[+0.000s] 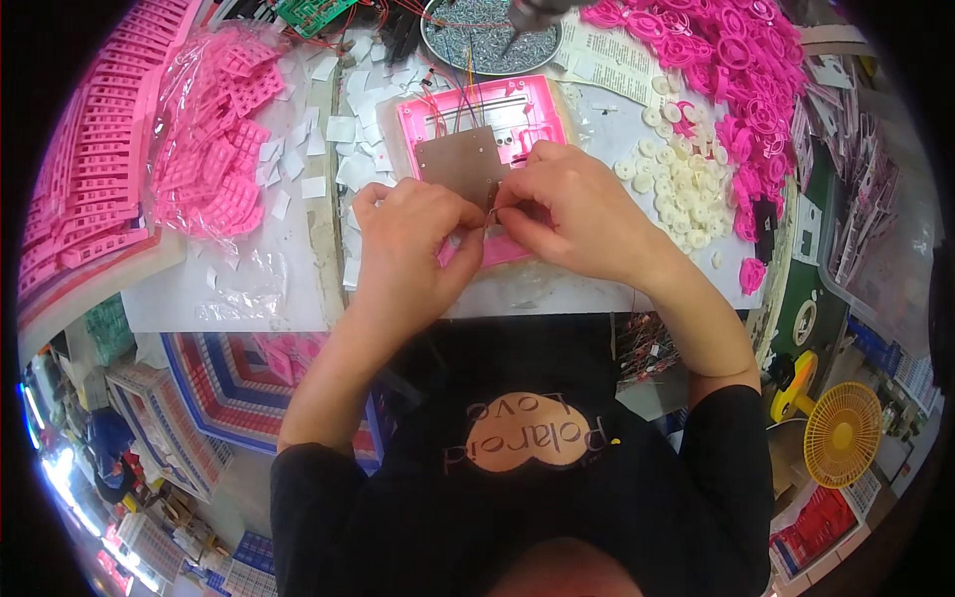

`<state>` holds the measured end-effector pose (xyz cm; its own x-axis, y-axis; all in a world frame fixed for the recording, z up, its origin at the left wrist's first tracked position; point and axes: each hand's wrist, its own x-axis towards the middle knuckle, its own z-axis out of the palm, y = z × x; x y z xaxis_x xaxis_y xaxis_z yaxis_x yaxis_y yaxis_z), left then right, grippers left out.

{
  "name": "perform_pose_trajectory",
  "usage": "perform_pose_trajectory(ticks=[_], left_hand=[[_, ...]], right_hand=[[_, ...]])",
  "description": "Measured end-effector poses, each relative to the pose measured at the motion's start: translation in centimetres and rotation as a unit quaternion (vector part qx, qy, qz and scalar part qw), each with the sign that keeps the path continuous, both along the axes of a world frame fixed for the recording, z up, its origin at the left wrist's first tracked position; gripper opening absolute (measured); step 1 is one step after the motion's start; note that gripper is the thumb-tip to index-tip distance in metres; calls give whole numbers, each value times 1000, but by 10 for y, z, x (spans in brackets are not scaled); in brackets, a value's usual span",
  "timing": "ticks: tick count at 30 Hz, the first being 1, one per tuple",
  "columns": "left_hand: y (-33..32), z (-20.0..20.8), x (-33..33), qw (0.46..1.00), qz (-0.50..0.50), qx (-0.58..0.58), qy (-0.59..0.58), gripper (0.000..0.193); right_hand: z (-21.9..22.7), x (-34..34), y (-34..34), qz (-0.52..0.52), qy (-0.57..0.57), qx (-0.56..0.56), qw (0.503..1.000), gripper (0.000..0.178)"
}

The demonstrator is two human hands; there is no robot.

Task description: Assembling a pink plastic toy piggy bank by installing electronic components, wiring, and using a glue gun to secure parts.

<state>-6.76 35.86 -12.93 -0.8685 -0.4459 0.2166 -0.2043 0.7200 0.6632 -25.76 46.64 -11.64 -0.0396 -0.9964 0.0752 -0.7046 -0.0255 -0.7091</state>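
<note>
A brown circuit board (456, 161) lies tilted over an open pink plastic housing (546, 102), with several thin wires running up from it. Both hands meet at the board's near right corner. The thumb and fingers of my left hand (418, 239) are pinched together, and what they hold is too small to make out. Just opposite, my right hand (577, 211) pinches a thin wire (490, 211) between thumb and forefinger, its other fingers curled by the board's right edge. Fingers hide part of the housing's near side.
Beyond the housing stand a round tray of screws (487, 66) and a hanging screwdriver tip (513, 42). White round parts (681, 194) and pink rings (761, 99) lie right. Left are paper squares (341, 129) and bagged pink parts (214, 149). A yellow fan (843, 435) stands lower right.
</note>
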Motion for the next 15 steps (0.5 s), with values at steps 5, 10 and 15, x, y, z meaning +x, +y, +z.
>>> perform_pose_trajectory(ticks=[5, 10, 15], left_hand=[[2, 1, 0, 999, 9, 44, -1, 11], [7, 0, -3, 985, 47, 165, 7, 9], [10, -2, -7, 991, 33, 126, 41, 9]], right_hand=[[2, 7, 0, -49, 5, -36, 998, 9], [-9, 24, 16, -107, -22, -146, 983, 16], [-9, 39, 30, -214, -165, -51, 961, 18]])
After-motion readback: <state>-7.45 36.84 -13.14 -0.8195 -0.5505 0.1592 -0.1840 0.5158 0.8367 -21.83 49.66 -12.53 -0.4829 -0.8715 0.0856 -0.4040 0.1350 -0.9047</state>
